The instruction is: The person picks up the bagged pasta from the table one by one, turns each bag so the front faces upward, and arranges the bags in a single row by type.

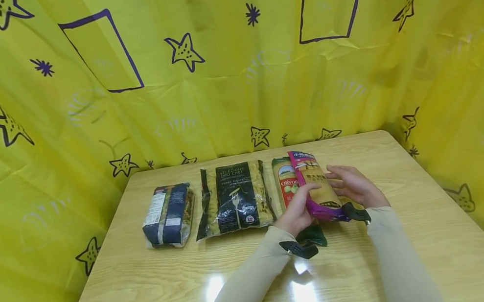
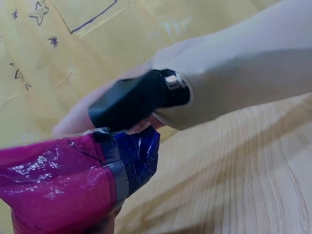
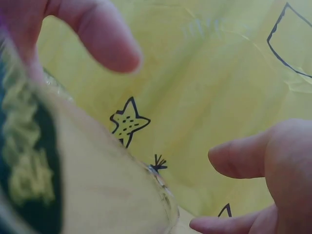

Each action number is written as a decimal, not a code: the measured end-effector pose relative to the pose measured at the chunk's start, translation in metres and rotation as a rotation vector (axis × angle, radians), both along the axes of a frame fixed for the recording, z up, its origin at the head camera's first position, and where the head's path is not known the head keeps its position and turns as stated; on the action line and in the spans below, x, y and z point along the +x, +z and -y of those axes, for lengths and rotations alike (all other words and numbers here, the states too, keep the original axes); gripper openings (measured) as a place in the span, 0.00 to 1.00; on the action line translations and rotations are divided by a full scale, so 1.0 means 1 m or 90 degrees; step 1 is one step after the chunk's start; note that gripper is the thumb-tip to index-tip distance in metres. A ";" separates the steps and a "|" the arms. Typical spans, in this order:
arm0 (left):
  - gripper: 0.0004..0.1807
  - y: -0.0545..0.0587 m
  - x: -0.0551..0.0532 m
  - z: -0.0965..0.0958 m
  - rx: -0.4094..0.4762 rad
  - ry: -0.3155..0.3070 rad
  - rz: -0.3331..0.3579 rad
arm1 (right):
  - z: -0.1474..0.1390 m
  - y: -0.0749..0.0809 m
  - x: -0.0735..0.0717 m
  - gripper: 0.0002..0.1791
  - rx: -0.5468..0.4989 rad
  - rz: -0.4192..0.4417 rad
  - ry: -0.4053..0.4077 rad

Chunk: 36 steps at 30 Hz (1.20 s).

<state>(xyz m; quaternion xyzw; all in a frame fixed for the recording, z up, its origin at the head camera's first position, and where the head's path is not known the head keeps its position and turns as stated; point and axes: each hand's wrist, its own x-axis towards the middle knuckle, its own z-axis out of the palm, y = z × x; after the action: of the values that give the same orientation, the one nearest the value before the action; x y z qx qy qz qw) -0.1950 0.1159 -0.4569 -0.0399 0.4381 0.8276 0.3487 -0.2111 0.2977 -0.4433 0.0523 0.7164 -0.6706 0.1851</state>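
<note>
My left hand [image 1: 296, 214] grips a purple and yellow pasta packet [image 1: 318, 182] near its left edge, thumb over the front. The packet is tilted and raised above the green and red Olivoilà packet [image 1: 287, 180], covering part of it. Its magenta end [image 2: 58, 180] fills the lower left of the left wrist view, where the left hand is mostly hidden. Beside the packet's right edge, my right hand [image 1: 354, 184] has its fingers spread and loosely extended. In the right wrist view a gap separates the right hand [image 3: 287, 170] from the packet [image 3: 107, 180].
A black and yellow bag of penne rigate [image 1: 238, 198] lies at the middle of the wooden table [image 1: 163, 287]. Further left lies a dark blue pasta packet [image 1: 170, 215] with a white label. Yellow patterned curtain [image 1: 219, 99] encloses the table's back and sides.
</note>
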 end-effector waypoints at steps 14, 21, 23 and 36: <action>0.32 -0.003 -0.001 0.004 0.014 0.000 0.015 | 0.005 -0.013 -0.005 0.41 -0.024 -0.023 0.076; 0.33 -0.002 0.000 0.005 0.029 -0.013 0.004 | 0.008 -0.008 -0.005 0.40 -0.033 -0.010 0.068; 0.33 -0.001 0.000 0.005 0.032 -0.026 -0.004 | 0.008 -0.007 -0.005 0.41 -0.028 -0.010 0.069; 0.21 0.004 0.001 0.007 -0.021 -0.046 -0.038 | 0.000 -0.004 -0.001 0.43 0.000 -0.051 0.044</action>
<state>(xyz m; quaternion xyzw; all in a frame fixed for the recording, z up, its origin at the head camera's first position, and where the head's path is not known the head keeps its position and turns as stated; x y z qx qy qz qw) -0.1944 0.1086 -0.4528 -0.0053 0.4633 0.8077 0.3646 -0.2119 0.2972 -0.4470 0.0005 0.7247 -0.6655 0.1789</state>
